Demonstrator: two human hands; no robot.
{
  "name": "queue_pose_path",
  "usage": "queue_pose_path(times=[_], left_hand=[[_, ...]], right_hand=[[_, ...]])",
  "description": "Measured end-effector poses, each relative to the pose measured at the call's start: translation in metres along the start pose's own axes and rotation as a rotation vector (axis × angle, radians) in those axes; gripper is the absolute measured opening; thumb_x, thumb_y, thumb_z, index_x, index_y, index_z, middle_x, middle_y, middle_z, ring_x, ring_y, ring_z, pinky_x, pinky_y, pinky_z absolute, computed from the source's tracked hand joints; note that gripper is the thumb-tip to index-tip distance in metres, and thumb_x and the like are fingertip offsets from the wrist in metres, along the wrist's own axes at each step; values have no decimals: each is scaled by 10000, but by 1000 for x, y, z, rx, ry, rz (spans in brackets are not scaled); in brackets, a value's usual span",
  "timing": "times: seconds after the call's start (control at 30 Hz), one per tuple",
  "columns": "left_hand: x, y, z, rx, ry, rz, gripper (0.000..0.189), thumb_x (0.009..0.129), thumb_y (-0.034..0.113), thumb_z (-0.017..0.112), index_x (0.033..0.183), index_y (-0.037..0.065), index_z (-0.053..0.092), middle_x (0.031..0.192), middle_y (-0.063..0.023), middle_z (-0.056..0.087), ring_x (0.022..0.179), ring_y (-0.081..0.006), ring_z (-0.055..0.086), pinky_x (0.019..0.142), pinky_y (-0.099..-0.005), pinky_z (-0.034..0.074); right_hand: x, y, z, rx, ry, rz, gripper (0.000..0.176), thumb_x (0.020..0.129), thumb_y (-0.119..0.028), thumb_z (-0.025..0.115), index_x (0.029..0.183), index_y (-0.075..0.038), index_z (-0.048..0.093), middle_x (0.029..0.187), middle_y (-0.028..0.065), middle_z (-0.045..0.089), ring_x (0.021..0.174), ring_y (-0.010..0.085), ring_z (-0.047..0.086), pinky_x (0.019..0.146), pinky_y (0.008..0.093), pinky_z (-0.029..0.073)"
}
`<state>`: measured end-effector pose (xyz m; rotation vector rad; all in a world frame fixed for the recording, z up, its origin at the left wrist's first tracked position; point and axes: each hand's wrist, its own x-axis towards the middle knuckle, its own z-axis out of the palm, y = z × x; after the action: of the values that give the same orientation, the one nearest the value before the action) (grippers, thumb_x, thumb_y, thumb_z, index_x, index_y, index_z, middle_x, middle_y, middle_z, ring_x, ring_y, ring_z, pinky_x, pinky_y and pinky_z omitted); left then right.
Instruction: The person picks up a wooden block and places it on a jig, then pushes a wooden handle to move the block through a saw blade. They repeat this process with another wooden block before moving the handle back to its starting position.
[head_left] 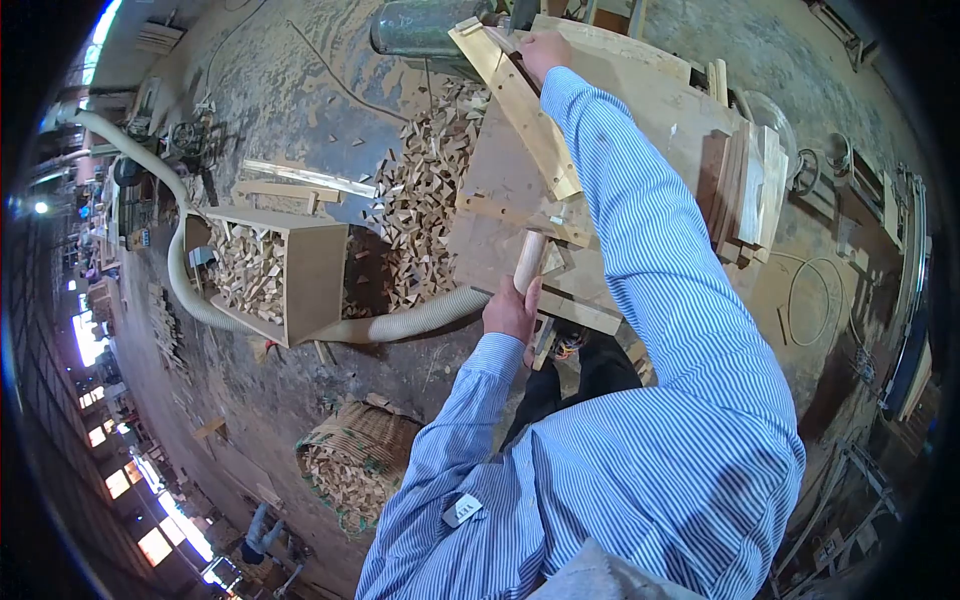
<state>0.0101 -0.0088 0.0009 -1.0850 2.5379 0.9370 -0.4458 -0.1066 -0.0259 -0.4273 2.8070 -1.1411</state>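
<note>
My left hand (511, 311) is wrapped round a pale wooden piece (530, 258) that looks like a rounded bar, at the near edge of the work table (490, 235). Just beyond it, a wooden strip (520, 212) crosses the tabletop. My right hand (544, 54) reaches to the far end of the table, its fingers bent beside a long yellowish wooden bar (525, 120). What those fingers grip, if anything, is hidden. Small wooden offcuts (425, 190) are heaped along the table's left side.
Stacked boards (745, 190) stand on the table's right side. An open box (318, 270) full of offcuts is on the floor at left, with a ribbed hose (410, 322) running past it. A wicker basket (365, 440) of offcuts sits nearer. A green cylinder (425, 27) lies at the back.
</note>
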Motion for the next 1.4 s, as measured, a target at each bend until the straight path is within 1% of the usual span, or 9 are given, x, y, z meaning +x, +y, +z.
queue_pose_path(times=[0.5, 0.67, 0.9, 1.13, 1.2, 1.3, 1.33, 1.37, 1.4], left_hand=[[15, 16, 1, 3, 58, 45, 519, 1008, 505, 562, 1074, -9, 541, 760, -280, 668, 742, -490, 658, 669, -563, 515], [-1, 0, 0, 34, 59, 51, 523, 996, 539, 562, 1049, 18, 557, 762, -249, 681, 747, -471, 680, 670, -562, 533], [-33, -16, -7, -39, 25, 23, 517, 994, 520, 579, 1063, 8, 556, 800, -278, 677, 769, -489, 667, 671, -560, 518], [-55, -39, 2, -7, -36, -50, 582, 968, 571, 589, 1109, 6, 592, 833, -270, 691, 799, -476, 678, 697, -547, 530], [-62, -52, 5, -41, -21, -107, 618, 939, 620, 596, 1115, 29, 636, 843, -242, 705, 801, -455, 688, 703, -530, 542], [-73, -57, 0, -142, -58, -131, 632, 929, 655, 586, 1089, 45, 609, 860, -225, 713, 786, -454, 691, 712, -539, 549], [-75, -60, 1, -96, -1, -80, 619, 943, 649, 570, 1099, 50, 589, 869, -232, 712, 806, -468, 689, 719, -543, 553], [-80, -62, -7, -99, 3, -42, 594, 956, 629, 560, 1118, 58, 583, 866, -243, 707, 842, -473, 686, 745, -536, 555], [-79, -70, -3, -161, -7, 11, 597, 960, 622, 554, 1131, 50, 576, 884, -266, 699, 871, -473, 684, 777, -534, 551]], right_hand=[[19, 22, -10, -150, 52, -249, 221, 821, -337, 710, 913, -162, 809, 981, 127, 762, 933, 323, 721, 848, 433, 557], [-22, 18, -33, 130, -102, 69, 315, 835, -378, 732, 880, -68, 772, 913, 186, 741, 873, 363, 710, 820, 457, 554], [-75, -9, -39, 123, -23, -18, 428, 831, -441, 745, 854, -13, 754, 869, 209, 730, 861, 381, 709, 809, 479, 544], [-74, -28, 0, -78, -70, -11, 581, 863, -555, 704, 1078, -17, 734, 1111, 233, 711, 1034, 424, 676, 918, 525, 530], [-67, -6, 19, -68, -177, -30, 484, 859, -417, 707, 1159, -38, 720, 1174, 222, 700, 1155, 397, 633, 982, 503, 498], [-116, -34, -38, 193, -267, 56, 452, 864, -355, 689, 1160, -16, 733, 1204, 182, 715, 1074, 259, 670, 935, 411, 516], [-138, -44, -52, 287, -160, 51, 389, 854, -325, 659, 1017, 17, 750, 913, 205, 742, 940, 305, 695, 839, 417, 531], [-116, 12, -30, 744, -374, 231, 409, 975, -270, 585, 1267, 3, 671, 1240, 163, 676, 1108, 250, 645, 935, 373, 525], [-119, 44, -27, 910, -267, 210, 297, 982, -218, 592, 1121, 21, 700, 1091, 120, 681, 977, 204, 658, 822, 330, 542]])
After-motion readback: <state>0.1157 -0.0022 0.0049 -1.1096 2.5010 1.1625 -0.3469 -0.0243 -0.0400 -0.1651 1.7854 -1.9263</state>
